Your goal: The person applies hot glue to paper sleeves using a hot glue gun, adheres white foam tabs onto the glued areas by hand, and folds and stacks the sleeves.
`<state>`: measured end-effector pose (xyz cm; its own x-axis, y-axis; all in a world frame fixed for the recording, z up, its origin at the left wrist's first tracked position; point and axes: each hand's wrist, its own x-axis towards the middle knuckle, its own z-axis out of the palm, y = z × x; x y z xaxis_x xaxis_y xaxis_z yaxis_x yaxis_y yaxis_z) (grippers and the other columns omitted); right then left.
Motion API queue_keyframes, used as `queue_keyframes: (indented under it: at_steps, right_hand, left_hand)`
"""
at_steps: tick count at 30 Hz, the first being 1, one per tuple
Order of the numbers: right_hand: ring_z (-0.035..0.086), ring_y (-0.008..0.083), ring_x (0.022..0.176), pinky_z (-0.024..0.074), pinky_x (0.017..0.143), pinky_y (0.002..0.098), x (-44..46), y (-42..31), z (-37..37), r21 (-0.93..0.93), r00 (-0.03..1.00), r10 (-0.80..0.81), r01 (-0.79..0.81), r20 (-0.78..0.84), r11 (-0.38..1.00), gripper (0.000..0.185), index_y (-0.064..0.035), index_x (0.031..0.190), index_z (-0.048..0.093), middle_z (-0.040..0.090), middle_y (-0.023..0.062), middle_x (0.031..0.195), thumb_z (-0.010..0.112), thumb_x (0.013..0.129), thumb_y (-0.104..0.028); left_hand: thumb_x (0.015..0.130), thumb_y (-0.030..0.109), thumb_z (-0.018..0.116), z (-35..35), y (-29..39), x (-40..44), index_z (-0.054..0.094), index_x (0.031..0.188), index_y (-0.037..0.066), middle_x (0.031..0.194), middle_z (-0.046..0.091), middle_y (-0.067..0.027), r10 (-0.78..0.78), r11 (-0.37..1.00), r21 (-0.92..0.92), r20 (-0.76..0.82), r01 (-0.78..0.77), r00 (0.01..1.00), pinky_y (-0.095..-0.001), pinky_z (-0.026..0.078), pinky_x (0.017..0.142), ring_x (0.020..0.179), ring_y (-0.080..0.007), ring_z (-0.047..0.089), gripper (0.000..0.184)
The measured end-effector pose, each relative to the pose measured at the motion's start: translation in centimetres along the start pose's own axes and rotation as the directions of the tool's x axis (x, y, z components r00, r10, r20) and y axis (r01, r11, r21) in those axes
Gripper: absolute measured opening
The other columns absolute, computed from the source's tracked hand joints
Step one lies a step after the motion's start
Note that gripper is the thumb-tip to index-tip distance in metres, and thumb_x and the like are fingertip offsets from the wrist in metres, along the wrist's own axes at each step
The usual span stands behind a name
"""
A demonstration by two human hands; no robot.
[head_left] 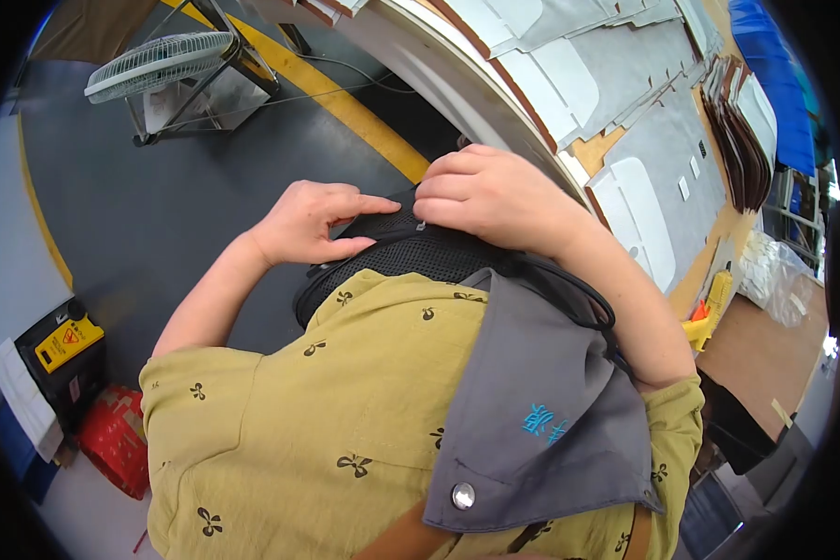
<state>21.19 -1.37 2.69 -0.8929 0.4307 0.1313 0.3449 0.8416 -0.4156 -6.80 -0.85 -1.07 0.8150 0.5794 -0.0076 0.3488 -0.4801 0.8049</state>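
Observation:
A black mesh bag point(429, 257) with a dark cord or strap lies against the front of my body at the waist. My left hand point(313, 221) is at its left side, index finger stretched along the top and thumb apart below it. My right hand point(485, 198) has its fingers curled down over the bag's upper edge, closed on it. Just below those fingertips shows a small metal zipper pull point(421, 226). A grey apron flap point(551, 401) with blue lettering and a snap hangs over my yellow patterned shirt point(345, 401).
On the right, a worktable point(597, 147) carries grey-white cut panels point(630, 215) and a stack of dark-edged pieces point(739, 135). A yellow tool point(714, 303) lies near its edge. A floor fan point(163, 65) stands upper left; a red bin point(117, 439) is lower left.

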Motion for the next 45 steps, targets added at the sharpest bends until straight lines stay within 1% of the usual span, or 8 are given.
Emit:
queue_keyframes:
  at_steps: [2,4,5,7,12,16,23,45]
  right_hand:
    - [0.062,0.0166,0.099,0.0477,0.082,0.0298,-0.2,-0.1,-0.2,-0.132,0.996,0.001,-0.014,-0.093,0.991,0.01,-0.0139,0.092,0.062,0.066,-0.002,0.094,0.059,0.083,-0.015]
    - [0.062,0.0163,0.096,0.0478,0.081,0.029,-0.1,-0.5,-0.7,-0.146,0.998,-0.005,-0.005,-0.065,0.989,0.011,-0.0144,0.093,0.061,0.065,-0.0017,0.093,0.06,0.082,-0.015]
    - [0.063,0.017,0.095,0.0492,0.082,0.0306,-0.2,-0.7,-1.1,-0.126,1.0,0.022,-0.023,-0.015,0.992,0.014,-0.0136,0.096,0.063,0.066,-0.0018,0.096,0.06,0.082,-0.014]
    - [0.063,0.0177,0.095,0.0506,0.083,0.0322,-0.6,-0.6,-1.3,-0.107,0.998,0.052,-0.047,0.036,0.993,0.017,-0.0128,0.098,0.064,0.067,-0.0019,0.1,0.061,0.082,-0.013]
    - [0.063,0.0184,0.091,0.0512,0.079,0.0326,-0.9,0.3,-0.6,0.063,0.989,0.089,-0.082,-0.121,0.995,0.02,-0.0121,0.097,0.07,0.068,-0.001,0.094,0.066,0.077,-0.01]
    - [0.062,0.0175,0.091,0.0496,0.078,0.0322,-1.3,0.0,-1.4,0.018,0.99,0.068,-0.067,-0.124,0.998,0.018,-0.0116,0.095,0.067,0.065,-0.0014,0.09,0.063,0.078,-0.011]
    - [0.062,0.0177,0.088,0.05,0.075,0.032,-2.1,-0.2,-2.6,-0.039,0.989,0.095,-0.1,-0.113,0.994,0.019,-0.0088,0.094,0.067,0.064,-0.001,0.088,0.064,0.076,-0.012]
    - [0.065,0.0204,0.082,0.0545,0.069,0.0315,-7.1,-0.5,-3.2,0.009,0.961,0.152,-0.154,-0.233,0.988,0.023,-0.0068,0.095,0.07,0.066,0.0023,0.088,0.069,0.072,-0.006]
  left_hand:
    - [0.079,0.026,0.078,-1.0,0.9,0.2,0.07,0.121,0.019,0.075,0.06,-0.0016,-0.013,0.996,0.089,0.073,0.006,0.997,-0.0326,0.049,0.058,0.066,-0.0196,0.061,0.043]
    - [0.078,0.026,0.077,-1.2,1.9,1.0,0.07,0.116,0.021,0.074,0.058,0.0002,0.066,0.935,0.343,0.089,-0.093,0.994,-0.0347,0.049,0.056,0.067,-0.0196,0.063,0.038]
    - [0.078,0.026,0.077,-1.0,1.8,1.2,0.07,0.116,0.021,0.074,0.058,0.0002,0.067,0.935,0.343,0.09,-0.094,0.994,-0.0347,0.049,0.056,0.067,-0.0196,0.063,0.038]
    - [0.08,0.026,0.075,-0.3,1.5,1.7,0.069,0.1,0.019,0.074,0.056,0.0011,0.192,0.899,0.407,-0.025,-0.165,0.981,-0.0358,0.048,0.053,0.066,-0.0196,0.062,0.022]
    - [0.081,0.023,0.076,-0.4,1.0,2.0,0.061,0.081,0.014,0.07,0.051,-0.0011,0.235,0.911,0.359,-0.045,-0.204,0.971,-0.0366,0.045,0.051,0.062,-0.0218,0.059,0.017]
    - [0.082,0.019,0.076,-0.3,1.0,2.6,0.054,0.074,0.011,0.068,0.047,-0.0037,0.246,0.945,0.23,-0.034,-0.232,0.969,-0.0376,0.042,0.05,0.06,-0.0246,0.055,0.025]
    - [0.084,0.018,0.074,-0.6,0.9,3.4,0.05,0.072,0.008,0.068,0.046,-0.0058,0.237,0.97,0.065,-0.014,-0.236,0.971,-0.0394,0.04,0.051,0.06,-0.0284,0.053,0.029]
    - [0.083,0.016,0.074,-0.5,1.8,3.7,0.053,0.072,0.008,0.068,0.048,-0.0054,0.138,0.982,0.124,0.045,-0.143,0.989,-0.0387,0.041,0.05,0.061,-0.0276,0.054,0.025]
